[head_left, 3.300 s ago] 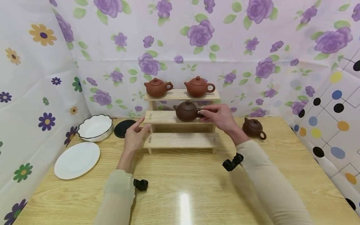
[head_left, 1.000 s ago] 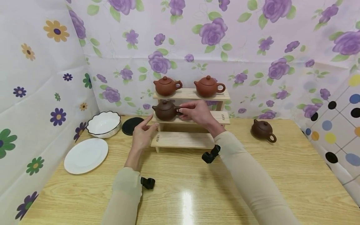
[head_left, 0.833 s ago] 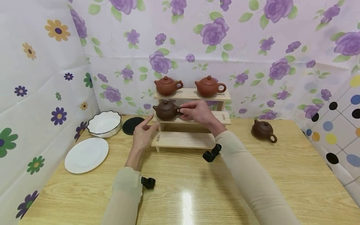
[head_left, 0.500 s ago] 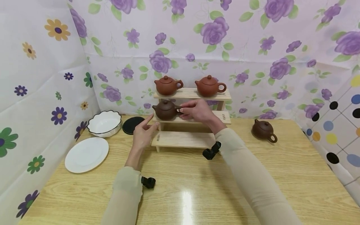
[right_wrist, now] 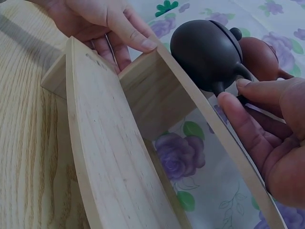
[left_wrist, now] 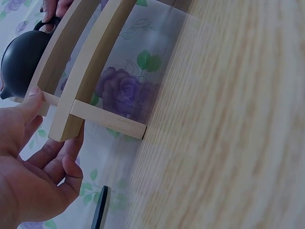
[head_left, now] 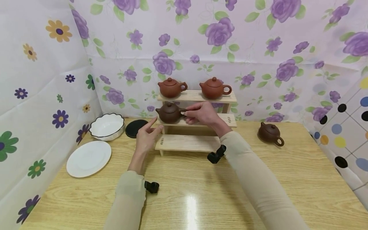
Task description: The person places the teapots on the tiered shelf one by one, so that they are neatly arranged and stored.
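My right hand [head_left: 202,114] pinches the handle of a dark brown teapot [head_left: 169,113], which sits upright at the left end of the middle tier of a three-tier wooden shelf [head_left: 187,142]. In the right wrist view, thumb and fingers close on that handle. My left hand [head_left: 146,137] holds the shelf's left side. Its thumb lies against the middle tier's edge in the left wrist view, with the other fingers curled by the end of the plank. Two reddish-brown teapots, one left [head_left: 170,88] and one right [head_left: 214,88], stand on the top tier.
A second dark brown teapot [head_left: 269,132] stands on the table right of the shelf. To the left are a white scalloped bowl [head_left: 107,126], a black round disc [head_left: 136,128] and a white plate [head_left: 89,158]. Floral cloth [head_left: 129,105] hangs close behind the shelf.
Over about three seconds, my right hand and the dark teapot have moved left along the middle tier. During the last second they stay nearly still. My left hand keeps its place on the shelf.
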A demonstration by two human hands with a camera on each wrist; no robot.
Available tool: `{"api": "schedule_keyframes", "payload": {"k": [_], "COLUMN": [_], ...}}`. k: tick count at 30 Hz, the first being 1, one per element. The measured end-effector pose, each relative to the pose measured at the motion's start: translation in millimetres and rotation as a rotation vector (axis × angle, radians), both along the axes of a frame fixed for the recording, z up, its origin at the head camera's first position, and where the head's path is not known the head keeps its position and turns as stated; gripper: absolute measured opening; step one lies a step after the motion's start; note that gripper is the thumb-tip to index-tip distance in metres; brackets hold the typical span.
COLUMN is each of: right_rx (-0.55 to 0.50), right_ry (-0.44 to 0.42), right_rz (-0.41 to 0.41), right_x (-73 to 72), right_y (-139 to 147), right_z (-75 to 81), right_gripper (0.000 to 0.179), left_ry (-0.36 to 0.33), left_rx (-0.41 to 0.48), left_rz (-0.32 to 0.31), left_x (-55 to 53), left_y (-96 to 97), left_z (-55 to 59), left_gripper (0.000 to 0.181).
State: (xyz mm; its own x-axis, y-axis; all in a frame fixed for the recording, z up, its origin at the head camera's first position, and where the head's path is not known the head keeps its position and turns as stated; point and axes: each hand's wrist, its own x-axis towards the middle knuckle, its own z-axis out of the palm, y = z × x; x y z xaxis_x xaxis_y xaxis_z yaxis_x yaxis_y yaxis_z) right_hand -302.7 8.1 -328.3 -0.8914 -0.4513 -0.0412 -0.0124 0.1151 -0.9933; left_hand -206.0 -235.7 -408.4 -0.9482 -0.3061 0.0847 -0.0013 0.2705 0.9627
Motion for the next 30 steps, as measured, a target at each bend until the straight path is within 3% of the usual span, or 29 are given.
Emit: {"api": "schedule_keyframes", "payload": {"k": [30], "right_rx": [0.092], "right_ry": [0.067], "right_rz": [-0.015], "right_x": [1.1], "right_y": [1.5], "right_z": [-0.9], "right_gripper": [0.027], "left_ry": [0.010], "left_rx": [0.023], "left_rz": [0.006], "left_x": [-0.8], "left_y": [1.4], "left_z": [-0.8], "left_gripper": [0.053]}}
